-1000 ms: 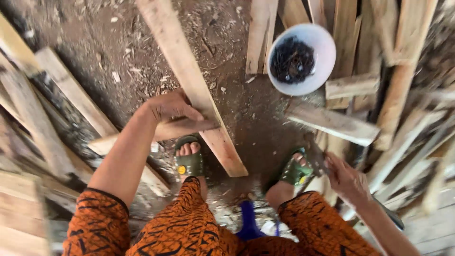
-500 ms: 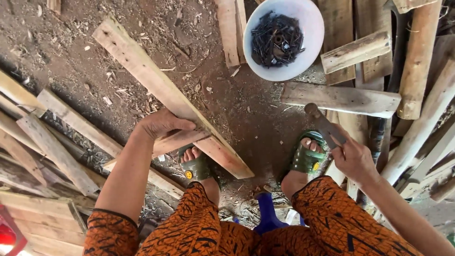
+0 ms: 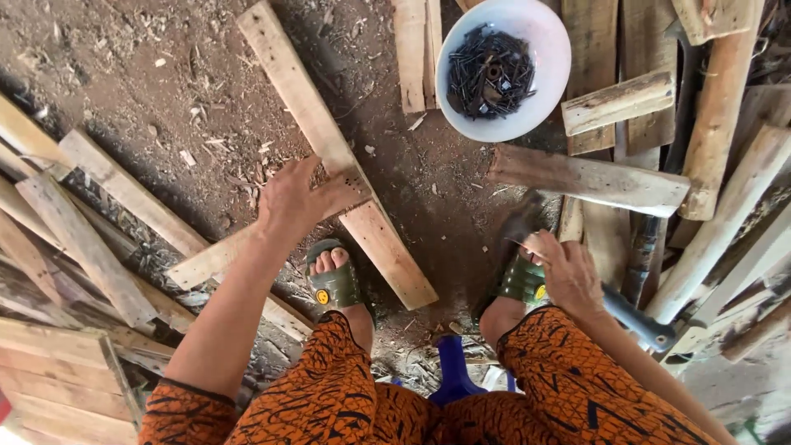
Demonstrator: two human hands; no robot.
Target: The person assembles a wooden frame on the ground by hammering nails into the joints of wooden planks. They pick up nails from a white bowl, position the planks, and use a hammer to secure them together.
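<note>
My left hand point(image 3: 292, 202) grips a short pale wooden slat point(image 3: 206, 262) where it crosses a long plank point(image 3: 317, 132) lying on the dirt. Just below the crossing is my left foot in a green sandal point(image 3: 334, 280). My right hand point(image 3: 568, 272) holds a hammer by its blue-grey handle point(image 3: 638, 320). The hammer's dark head point(image 3: 515, 227) is blurred above my right sandal point(image 3: 523, 280). A white bowl point(image 3: 557, 45) of dark nails point(image 3: 490, 70) sits on boards beyond my right hand.
Rough boards and slats are piled at the left point(image 3: 82, 239) and right point(image 3: 725, 124). One weathered board point(image 3: 589, 180) lies across between the bowl and my right hand. A blue stool point(image 3: 455, 375) shows between my knees. The ground is dirt with wood chips.
My right hand with the hammer has shifted a little to the left, towards my right foot. The long plank's far end now points more to the right. My left hand stays on the slat.
</note>
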